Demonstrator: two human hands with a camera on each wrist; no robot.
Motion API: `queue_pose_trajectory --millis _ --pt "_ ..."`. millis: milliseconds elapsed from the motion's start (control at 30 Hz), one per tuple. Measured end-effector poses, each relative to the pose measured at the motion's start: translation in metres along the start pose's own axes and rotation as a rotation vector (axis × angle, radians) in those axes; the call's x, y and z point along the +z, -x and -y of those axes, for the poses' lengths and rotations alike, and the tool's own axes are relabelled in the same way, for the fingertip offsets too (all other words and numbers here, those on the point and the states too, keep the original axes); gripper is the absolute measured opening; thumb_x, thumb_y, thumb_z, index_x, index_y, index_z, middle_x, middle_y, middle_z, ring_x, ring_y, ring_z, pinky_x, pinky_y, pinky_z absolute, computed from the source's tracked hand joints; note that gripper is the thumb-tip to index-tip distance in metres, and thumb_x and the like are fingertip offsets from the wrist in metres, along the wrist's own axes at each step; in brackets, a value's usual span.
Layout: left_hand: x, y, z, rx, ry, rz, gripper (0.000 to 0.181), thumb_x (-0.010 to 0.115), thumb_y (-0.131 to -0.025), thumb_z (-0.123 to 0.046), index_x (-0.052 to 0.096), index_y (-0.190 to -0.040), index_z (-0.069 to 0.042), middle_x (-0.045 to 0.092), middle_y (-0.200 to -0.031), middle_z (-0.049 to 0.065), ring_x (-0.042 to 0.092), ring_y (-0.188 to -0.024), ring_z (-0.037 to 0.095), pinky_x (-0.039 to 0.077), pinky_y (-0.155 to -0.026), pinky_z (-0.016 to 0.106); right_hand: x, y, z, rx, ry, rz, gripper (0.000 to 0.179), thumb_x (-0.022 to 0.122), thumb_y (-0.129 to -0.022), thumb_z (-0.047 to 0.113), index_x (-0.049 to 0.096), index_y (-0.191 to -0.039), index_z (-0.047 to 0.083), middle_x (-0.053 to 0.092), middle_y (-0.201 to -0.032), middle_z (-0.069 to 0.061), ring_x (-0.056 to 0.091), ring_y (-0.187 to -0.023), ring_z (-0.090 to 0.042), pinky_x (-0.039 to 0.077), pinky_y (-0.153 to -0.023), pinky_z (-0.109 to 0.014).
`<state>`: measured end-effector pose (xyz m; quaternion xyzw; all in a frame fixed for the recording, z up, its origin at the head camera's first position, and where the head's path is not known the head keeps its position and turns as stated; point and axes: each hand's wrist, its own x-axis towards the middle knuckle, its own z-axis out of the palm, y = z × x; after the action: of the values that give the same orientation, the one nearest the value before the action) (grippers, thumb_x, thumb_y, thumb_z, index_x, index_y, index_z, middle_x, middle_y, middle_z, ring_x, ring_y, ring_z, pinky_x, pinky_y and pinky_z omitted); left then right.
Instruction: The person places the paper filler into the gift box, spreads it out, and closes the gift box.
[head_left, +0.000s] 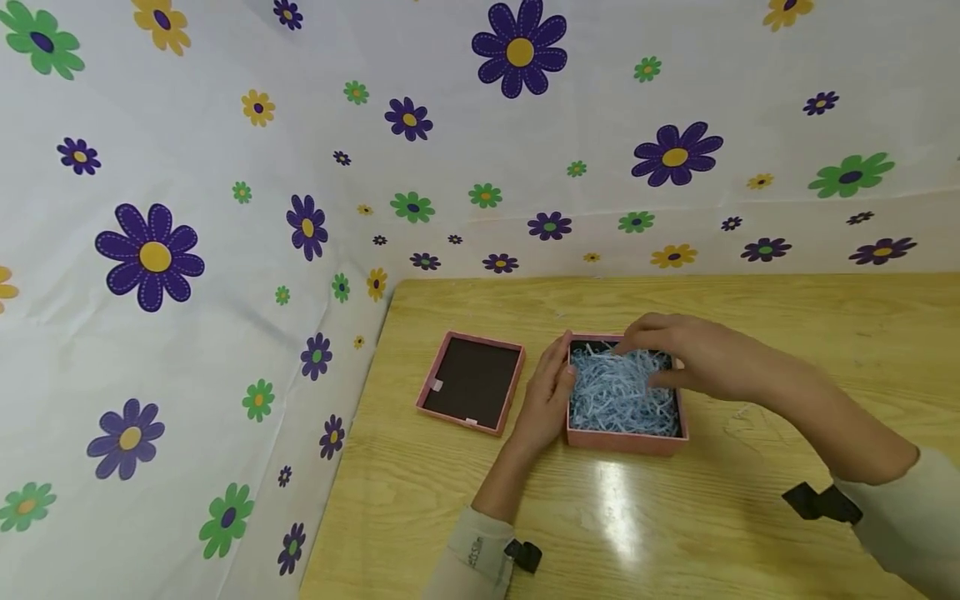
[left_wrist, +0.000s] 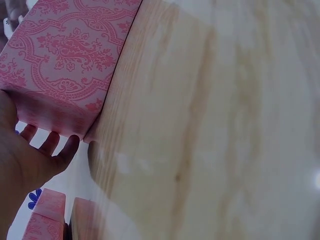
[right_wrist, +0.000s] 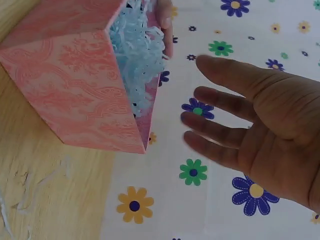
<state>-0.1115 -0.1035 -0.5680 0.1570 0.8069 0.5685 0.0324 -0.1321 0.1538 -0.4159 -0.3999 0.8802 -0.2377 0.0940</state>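
Observation:
A pink patterned box (head_left: 626, 442) stands on the table, filled with light blue shredded paper (head_left: 618, 392). Along the box's left side lies my left hand (head_left: 546, 398), its fingers against the outer wall and the thumb near the rim. In the left wrist view the fingertips touch the box's pink side (left_wrist: 65, 55). My right hand (head_left: 693, 354) is over the box's right half in the head view. In the right wrist view that hand (right_wrist: 250, 120) holds nothing; its fingers are spread and apart from the shredded paper (right_wrist: 137, 60).
Left of the box lies its pink lid (head_left: 471, 383), dark inside facing up with small white tabs. A few loose paper shreds (head_left: 750, 417) lie on the wooden table (head_left: 450, 483) to the right. A flower-printed white sheet (head_left: 450, 150) stands behind and to the left.

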Motion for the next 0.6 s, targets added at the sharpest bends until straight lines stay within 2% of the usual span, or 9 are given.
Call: queue_pose_trajectory --millis 100,267,367,433,533,600 --pt "0.0 0.0 -0.001 -0.002 -0.003 -0.003 0.056 0.038 -0.117 -0.035 0.023 -0.17 -0.033 0.023 -0.173 -0.012 0.028 -0.158 0.018 0.034 -0.123 0.053 -0.002 -0.004 0.001 -0.048 0.064 -0.047 0.034 0.086 -0.085 -0.001 0.077 -0.111 0.018 0.069 -0.116 0.005 0.069 -0.102 -0.018 0.061 -0.081 -0.039" --pt "-0.001 0.002 -0.002 -0.013 0.009 0.003 0.056 0.038 -0.117 -0.031 0.023 -0.17 -0.034 0.023 -0.173 -0.014 0.028 -0.157 0.016 0.035 -0.122 0.051 0.028 -0.016 -0.002 -0.099 0.132 0.03 0.029 0.086 -0.084 -0.004 0.079 -0.101 0.019 0.07 -0.104 0.004 0.069 -0.091 -0.016 0.06 -0.074 -0.035" --pt "-0.001 0.002 -0.003 -0.014 0.013 0.008 0.056 0.038 -0.117 -0.029 0.021 -0.17 -0.037 0.022 -0.173 -0.014 0.029 -0.157 0.017 0.037 -0.121 0.051 0.049 -0.024 -0.006 -0.103 0.17 0.093 0.029 0.089 -0.083 0.002 0.08 -0.105 0.019 0.071 -0.11 -0.001 0.07 -0.099 -0.023 0.061 -0.082 -0.041" --pt "-0.001 0.002 -0.004 -0.011 0.012 0.011 0.056 0.038 -0.117 -0.03 0.021 -0.169 -0.039 0.022 -0.173 -0.013 0.029 -0.157 0.019 0.038 -0.121 0.052 0.06 -0.028 -0.006 -0.085 0.184 0.136 0.034 0.091 -0.082 0.008 0.079 -0.111 0.02 0.07 -0.119 -0.006 0.068 -0.107 -0.03 0.06 -0.087 -0.047" --pt "-0.002 0.001 -0.005 -0.004 0.006 0.013 0.055 0.036 -0.117 -0.032 0.02 -0.17 -0.038 0.022 -0.174 -0.008 0.029 -0.157 0.022 0.038 -0.121 0.053 0.07 -0.034 -0.004 -0.052 0.211 0.188 0.047 0.095 -0.079 0.016 0.077 -0.123 0.021 0.066 -0.136 -0.014 0.063 -0.12 -0.044 0.057 -0.092 -0.06" --pt "-0.003 0.001 -0.006 -0.004 0.006 0.013 0.055 0.036 -0.117 -0.032 0.02 -0.17 -0.038 0.022 -0.175 -0.006 0.029 -0.158 0.022 0.037 -0.121 0.053 0.072 -0.035 -0.002 -0.036 0.211 0.209 0.052 0.096 -0.079 0.019 0.076 -0.127 0.021 0.062 -0.142 -0.017 0.06 -0.124 -0.049 0.057 -0.092 -0.063"
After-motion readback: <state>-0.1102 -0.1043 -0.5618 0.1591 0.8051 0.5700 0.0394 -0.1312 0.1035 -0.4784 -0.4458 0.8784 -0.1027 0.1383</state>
